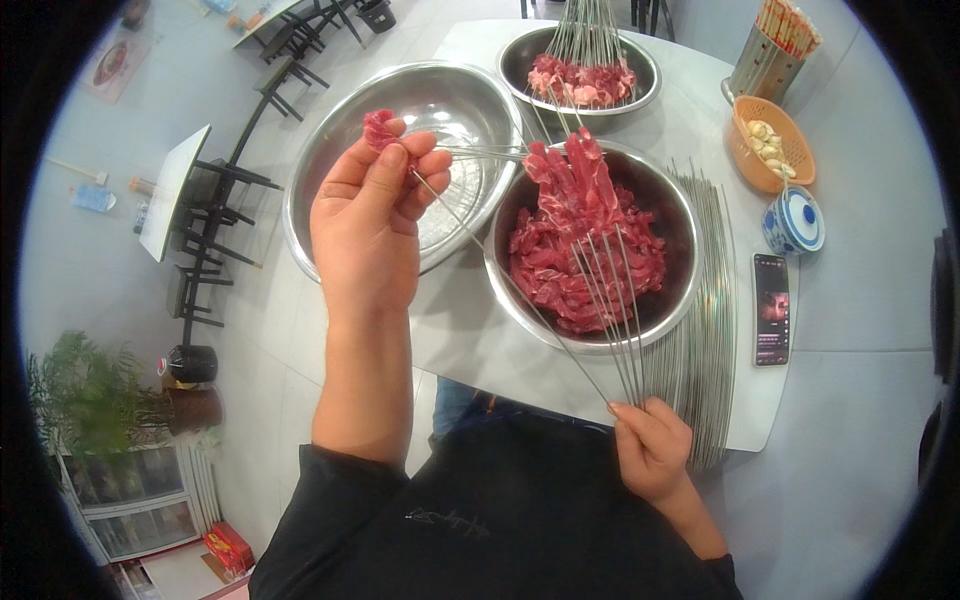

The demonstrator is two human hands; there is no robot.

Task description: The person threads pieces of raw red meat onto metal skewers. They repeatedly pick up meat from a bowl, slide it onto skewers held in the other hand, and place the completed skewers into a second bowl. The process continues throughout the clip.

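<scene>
Pinched in the fingers of my left hand [375,195], a piece of raw red meat [379,129] is held over the large steel basin [304,225]. One thin metal skewer [517,286] runs from that meat down to my right hand [654,446]. My right hand grips its end along with several more metal skewers [611,315], which fan out over the steel bowl of meat [686,270]. Raw meat strips [574,277] fill this bowl. On its far side, longer pieces of meat [574,172] lie by the rim, with skewers extending from them.
Skewered meat [585,81] stands in a smaller steel bowl [652,82] at the back. Bare skewers [701,322] lie right of the meat bowl. Along the wall are a smartphone [771,311], a blue-and-white lidded jar [793,223], an orange garlic basket [799,161] and a chopstick holder [761,71].
</scene>
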